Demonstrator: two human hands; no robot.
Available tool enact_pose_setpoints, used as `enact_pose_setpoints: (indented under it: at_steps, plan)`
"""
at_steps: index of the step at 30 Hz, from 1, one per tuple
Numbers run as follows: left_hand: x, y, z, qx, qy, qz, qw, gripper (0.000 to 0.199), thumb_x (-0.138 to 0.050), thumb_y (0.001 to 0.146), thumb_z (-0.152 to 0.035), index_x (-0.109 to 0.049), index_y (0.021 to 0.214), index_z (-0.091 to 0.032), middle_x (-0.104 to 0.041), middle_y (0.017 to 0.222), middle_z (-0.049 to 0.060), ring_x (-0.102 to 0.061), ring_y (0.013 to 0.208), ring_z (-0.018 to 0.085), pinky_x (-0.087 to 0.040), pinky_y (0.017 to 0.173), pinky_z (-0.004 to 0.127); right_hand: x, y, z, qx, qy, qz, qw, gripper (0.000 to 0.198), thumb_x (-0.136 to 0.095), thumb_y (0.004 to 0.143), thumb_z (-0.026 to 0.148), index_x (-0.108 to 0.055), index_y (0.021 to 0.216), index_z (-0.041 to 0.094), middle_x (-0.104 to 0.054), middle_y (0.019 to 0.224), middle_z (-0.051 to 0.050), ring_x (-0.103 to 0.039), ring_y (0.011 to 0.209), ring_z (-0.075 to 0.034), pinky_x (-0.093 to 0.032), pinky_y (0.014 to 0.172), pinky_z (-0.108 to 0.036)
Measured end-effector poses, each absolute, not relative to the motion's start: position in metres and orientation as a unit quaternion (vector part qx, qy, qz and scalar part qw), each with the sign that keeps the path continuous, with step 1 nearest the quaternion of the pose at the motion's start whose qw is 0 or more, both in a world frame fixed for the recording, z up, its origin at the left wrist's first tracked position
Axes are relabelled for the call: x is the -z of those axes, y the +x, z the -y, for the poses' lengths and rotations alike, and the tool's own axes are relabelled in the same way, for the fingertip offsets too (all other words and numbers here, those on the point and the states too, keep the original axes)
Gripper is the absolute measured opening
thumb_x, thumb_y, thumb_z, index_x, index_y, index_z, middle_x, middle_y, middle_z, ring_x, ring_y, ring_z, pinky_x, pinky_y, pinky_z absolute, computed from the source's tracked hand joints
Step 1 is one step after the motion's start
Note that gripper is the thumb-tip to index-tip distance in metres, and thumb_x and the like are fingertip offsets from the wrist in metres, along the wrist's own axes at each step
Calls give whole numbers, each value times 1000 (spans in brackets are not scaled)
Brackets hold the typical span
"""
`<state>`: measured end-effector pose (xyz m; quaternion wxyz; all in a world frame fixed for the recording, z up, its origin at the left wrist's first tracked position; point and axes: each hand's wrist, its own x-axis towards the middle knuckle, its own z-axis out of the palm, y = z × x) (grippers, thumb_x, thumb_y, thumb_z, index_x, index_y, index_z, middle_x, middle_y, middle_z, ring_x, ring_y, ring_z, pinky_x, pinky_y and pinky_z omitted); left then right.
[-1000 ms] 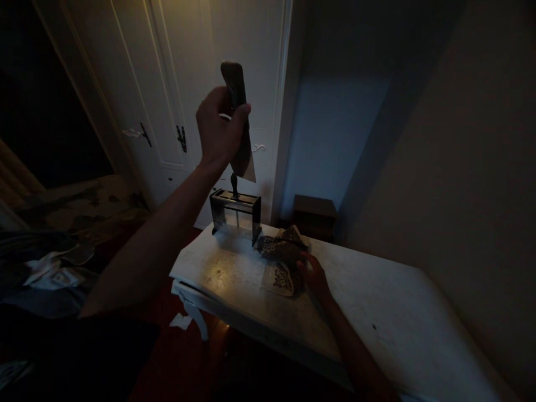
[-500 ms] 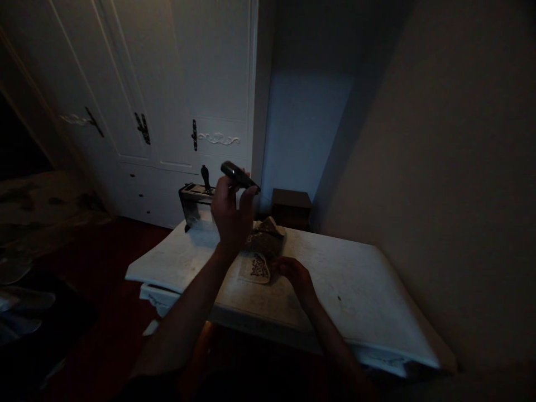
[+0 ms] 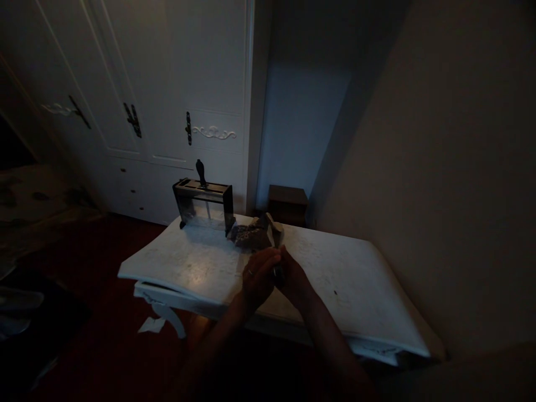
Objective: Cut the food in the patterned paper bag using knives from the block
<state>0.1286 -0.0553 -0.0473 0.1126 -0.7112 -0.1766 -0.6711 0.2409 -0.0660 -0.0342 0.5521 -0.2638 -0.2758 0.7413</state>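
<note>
My left hand (image 3: 259, 273) and my right hand (image 3: 295, 276) are together over the near middle of the table, both closed around the dark handle of a knife (image 3: 278, 274). Its end shows between them. A pale, broad blade points away from me, though dim light blurs its outline. Just beyond my fingers lies a crumpled brown patterned cloth (image 3: 250, 235), close to the blade. I cannot tell whether they touch. Left of the cloth stands a knife block (image 3: 203, 192) with a dark frame and clear sides. One black-handled knife (image 3: 201, 173) sticks up from it.
The white table (image 3: 355, 279) has carved edges and a small dark spot on its right side. Behind stand a white wardrobe (image 3: 167, 72) and a low brown cabinet (image 3: 287, 195). A wall (image 3: 439, 167) rises at the right. White paper (image 3: 151, 325) lies on the red floor.
My left hand has come down from its raised position with the dark-handled knife and joined my right hand. The cloth has shifted farther from me and lies more bunched.
</note>
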Motion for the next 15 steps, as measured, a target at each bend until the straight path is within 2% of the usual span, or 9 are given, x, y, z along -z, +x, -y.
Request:
enact_pose_setpoints:
  at_steps: [4, 8, 11, 13, 15]
  plan:
    - [66, 116, 54, 643, -736, 176, 122, 33, -51, 90, -6, -57, 121, -15, -69, 107, 13, -64, 109, 20, -58, 88, 35, 41, 233, 63, -710, -299, 281, 572, 31, -86, 61, 42, -70, 71, 17, -64, 67, 3, -54, 61, -8, -43, 58, -18]
    - [73, 100, 63, 603, -760, 218, 107, 36, -51, 88, -6, -58, 121, -18, -69, 110, 12, -64, 110, 20, -58, 89, 36, 48, 228, 60, -696, -332, 290, 567, 37, -89, 53, 41, -72, 73, 15, -67, 72, -1, -57, 66, -10, -45, 61, -19]
    - [64, 86, 88, 580, -764, 279, 49, 38, -53, 87, -8, -59, 122, -22, -68, 112, 10, -63, 108, 21, -58, 87, 37, 55, 228, 58, -700, -341, 302, 550, 38, -89, 55, 42, -73, 76, 14, -68, 74, -2, -58, 67, -11, -45, 63, -21]
    - [53, 74, 114, 573, -748, 333, -24, 43, -51, 88, -10, -58, 126, -28, -68, 110, 7, -64, 103, 20, -60, 83, 36, 61, 231, 55, -692, -352, 309, 549, 38, -88, 57, 42, -73, 78, 15, -69, 74, -3, -59, 68, -12, -46, 64, -23]
    - [42, 60, 143, 570, -743, 349, -39, 44, -49, 90, -16, -56, 131, -32, -68, 110, 6, -65, 99, 22, -61, 78, 39, 69, 234, 50, -682, -363, 319, 549, 38, -87, 59, 43, -73, 82, 16, -69, 77, -3, -60, 70, -13, -46, 65, -24]
